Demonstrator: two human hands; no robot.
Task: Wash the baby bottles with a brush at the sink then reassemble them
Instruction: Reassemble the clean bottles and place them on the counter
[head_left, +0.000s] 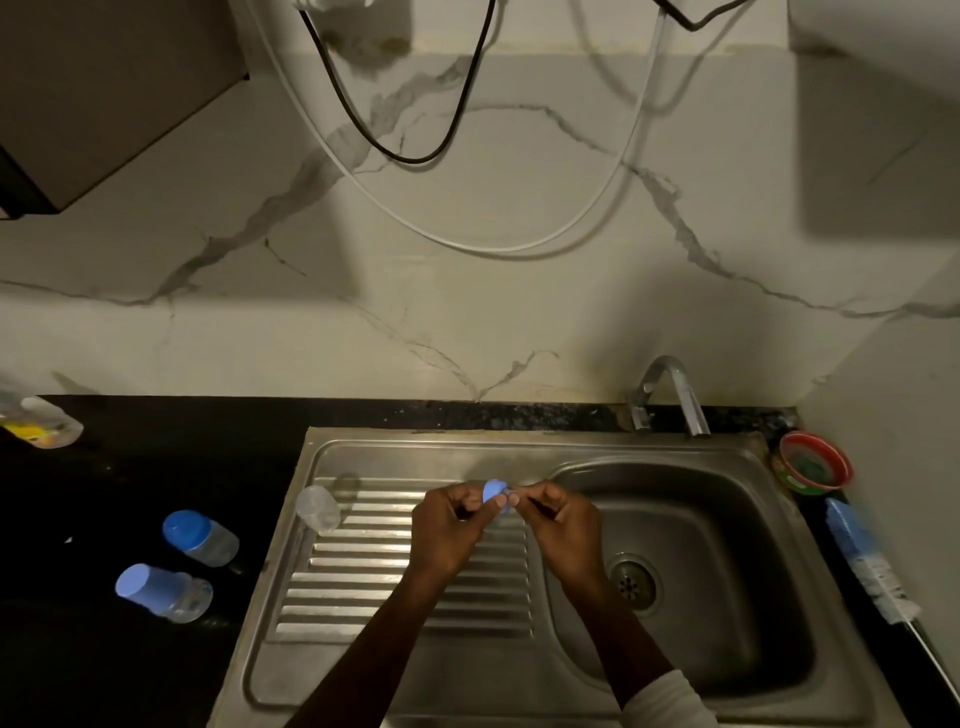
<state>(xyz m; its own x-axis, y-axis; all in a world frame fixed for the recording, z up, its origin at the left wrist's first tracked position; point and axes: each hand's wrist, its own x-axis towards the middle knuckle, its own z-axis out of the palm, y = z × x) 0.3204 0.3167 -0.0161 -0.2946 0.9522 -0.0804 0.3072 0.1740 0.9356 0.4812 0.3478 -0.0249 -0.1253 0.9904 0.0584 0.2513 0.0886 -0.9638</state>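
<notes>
Both hands meet over the ribbed drainboard of the steel sink (363, 675). My left hand (451, 525) and my right hand (558, 519) pinch a small blue bottle ring (493, 491) between their fingertips; a clear part seems to sit in it, mostly hidden by the fingers. A clear bottle body (318, 508) without a cap stands on the drainboard's left end. Two assembled bottles with blue caps, one (200, 537) behind the other (162, 592), are on the dark counter to the left. The blue-handled bottle brush (865, 558) lies on the counter right of the basin.
The faucet (672, 395) stands behind the basin, with the drain (632, 584) below it. A red-rimmed bowl (814, 462) sits at the back right corner. A clear bottle with yellow content (39, 421) lies at the far left. Cables hang on the marble wall.
</notes>
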